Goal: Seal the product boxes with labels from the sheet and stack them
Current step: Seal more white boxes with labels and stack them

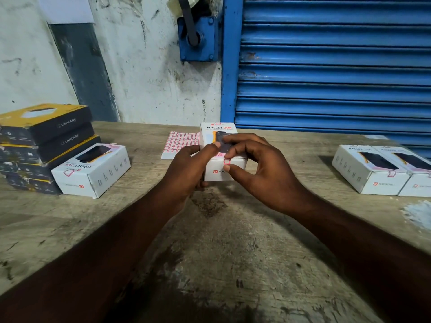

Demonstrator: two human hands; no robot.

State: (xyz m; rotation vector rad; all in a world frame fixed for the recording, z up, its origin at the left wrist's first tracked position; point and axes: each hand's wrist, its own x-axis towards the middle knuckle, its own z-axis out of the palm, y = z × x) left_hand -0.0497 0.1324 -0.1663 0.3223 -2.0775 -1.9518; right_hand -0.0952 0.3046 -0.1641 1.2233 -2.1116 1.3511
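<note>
Halley 20K box (93,173), closed so its contents are unseen, lies far left just beside a stack of black-and-yellow Lapcare boxes (46,136) on the wooden table (221,252). Right of it the label sheet (183,141) lies flat, its near corner hidden by the left hand (184,169), which grips the left side of the centre box (219,131). This box lies flat, long axis pointing away from the person with the title end farthest, and the right hand (263,166) pinches a red-bordered label (227,161) over its near top edge, while well to the right a pair of closed boxes (370,173) sits side by side, the outer one cut off by the frame.
</note>
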